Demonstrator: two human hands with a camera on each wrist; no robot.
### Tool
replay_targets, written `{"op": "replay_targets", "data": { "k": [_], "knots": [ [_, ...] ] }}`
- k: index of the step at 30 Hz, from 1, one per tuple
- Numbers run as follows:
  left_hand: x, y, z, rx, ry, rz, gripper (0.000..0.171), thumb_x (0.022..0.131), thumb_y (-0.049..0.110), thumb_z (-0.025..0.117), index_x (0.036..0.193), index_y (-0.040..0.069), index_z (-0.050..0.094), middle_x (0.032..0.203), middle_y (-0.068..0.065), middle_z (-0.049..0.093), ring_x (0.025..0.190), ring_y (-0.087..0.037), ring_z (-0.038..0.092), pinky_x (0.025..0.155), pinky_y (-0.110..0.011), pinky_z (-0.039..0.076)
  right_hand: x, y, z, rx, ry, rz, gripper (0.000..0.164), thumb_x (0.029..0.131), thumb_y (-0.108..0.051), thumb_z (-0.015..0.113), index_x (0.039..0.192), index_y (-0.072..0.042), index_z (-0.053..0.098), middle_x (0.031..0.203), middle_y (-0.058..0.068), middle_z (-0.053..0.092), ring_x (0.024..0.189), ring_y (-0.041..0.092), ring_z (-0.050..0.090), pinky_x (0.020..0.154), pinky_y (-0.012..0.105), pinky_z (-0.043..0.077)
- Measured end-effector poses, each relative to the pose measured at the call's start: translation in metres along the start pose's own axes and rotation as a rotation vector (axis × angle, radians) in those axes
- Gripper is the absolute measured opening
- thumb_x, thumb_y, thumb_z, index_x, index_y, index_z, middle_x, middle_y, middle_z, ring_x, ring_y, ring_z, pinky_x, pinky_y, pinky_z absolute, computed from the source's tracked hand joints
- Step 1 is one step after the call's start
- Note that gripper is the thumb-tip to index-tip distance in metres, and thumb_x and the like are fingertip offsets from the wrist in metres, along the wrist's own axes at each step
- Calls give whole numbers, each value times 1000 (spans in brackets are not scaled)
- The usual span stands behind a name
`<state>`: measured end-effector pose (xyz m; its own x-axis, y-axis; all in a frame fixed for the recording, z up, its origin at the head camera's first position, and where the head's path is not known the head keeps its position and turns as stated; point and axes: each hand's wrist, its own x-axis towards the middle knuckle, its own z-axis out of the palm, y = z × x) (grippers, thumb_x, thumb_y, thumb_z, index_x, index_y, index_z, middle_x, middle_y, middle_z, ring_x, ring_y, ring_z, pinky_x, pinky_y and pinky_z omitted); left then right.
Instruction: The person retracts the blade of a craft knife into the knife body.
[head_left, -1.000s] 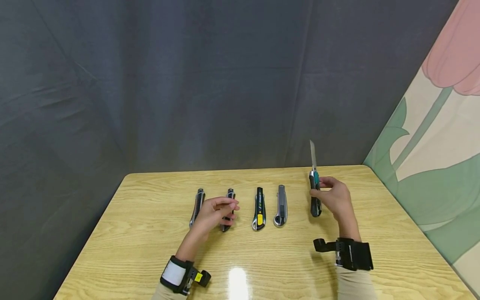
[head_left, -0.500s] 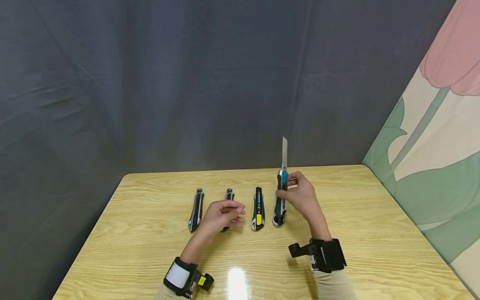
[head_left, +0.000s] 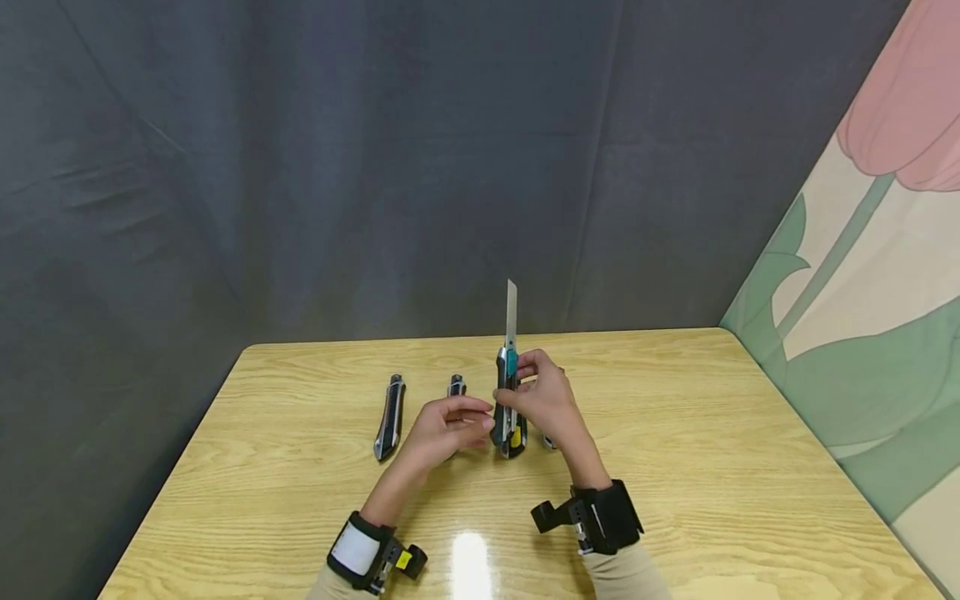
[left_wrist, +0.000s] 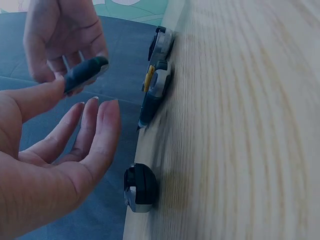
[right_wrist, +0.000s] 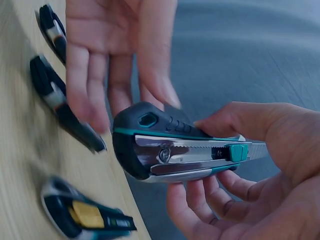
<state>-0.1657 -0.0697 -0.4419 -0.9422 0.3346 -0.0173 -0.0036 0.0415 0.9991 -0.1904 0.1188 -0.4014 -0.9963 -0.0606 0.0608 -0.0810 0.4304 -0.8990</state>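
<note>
My right hand holds a black utility knife with a teal slider between thumb and fingers, raised over the table. Its long blade is out and points away toward the curtain. My left hand is at the knife's rear end, thumb and fingers apart and loosely bent; in the left wrist view its thumb tip overlaps the knife's end. Behind the held knife lies a knife with a yellow slider, partly covered in the head view. Another black knife lies mostly hidden under my left hand.
A black and silver knife lies to the left on the wooden table. A grey knife is mostly hidden behind my right hand. The dark curtain stands along the far table edge.
My right hand has carried the teal knife leftward from the right side, past the grey knife, to my left hand. My left hand has shifted slightly right.
</note>
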Motion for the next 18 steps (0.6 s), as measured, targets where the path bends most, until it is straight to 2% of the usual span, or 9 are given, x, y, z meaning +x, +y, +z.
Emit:
{"op": "replay_targets", "data": {
  "k": [4, 6, 13, 16, 18],
  "knots": [
    [-8, 17, 4, 25, -19, 3, 35, 86, 12, 68, 118, 0, 60, 115, -25, 60, 92, -29, 64, 87, -60, 53, -1, -3, 8, -2, -6, -7, 56, 72, -20, 79, 117, -8, 48, 106, 13, 55, 84, 20, 58, 70, 37, 57],
    [-12, 26, 5, 30, -21, -1, 35, 86, 8, 67, 118, -3, 59, 115, -28, 58, 94, -29, 64, 87, -62, 52, -2, -3, 11, -7, -4, -11, 56, 72, -21, 80, 116, -9, 48, 106, 13, 55, 84, 20, 58, 68, 37, 56],
    [-12, 25, 7, 84, 40, 9, 29, 84, 4, 67, 111, -4, 64, 106, -27, 63, 89, -27, 65, 83, -64, 53, -3, -4, 15, 1, -18, -18, 52, 73, -21, 79, 113, -9, 49, 103, 13, 57, 81, 20, 57, 64, 33, 53],
    [-7, 16, 5, 106, 57, 18, 28, 82, 2, 68, 109, -3, 66, 103, -25, 66, 86, -26, 66, 82, -63, 53, -2, -3, 13, 69, -69, 2, 47, 76, -18, 76, 113, -8, 48, 102, 15, 56, 81, 20, 59, 66, 34, 55],
    [-4, 9, 3, 107, 63, 26, 27, 82, 3, 69, 109, -1, 67, 101, -24, 67, 85, -25, 66, 80, -61, 54, 0, -1, 11, 137, -107, 20, 44, 79, -17, 74, 113, -7, 49, 103, 16, 56, 82, 21, 61, 70, 39, 58]
  ]
}}
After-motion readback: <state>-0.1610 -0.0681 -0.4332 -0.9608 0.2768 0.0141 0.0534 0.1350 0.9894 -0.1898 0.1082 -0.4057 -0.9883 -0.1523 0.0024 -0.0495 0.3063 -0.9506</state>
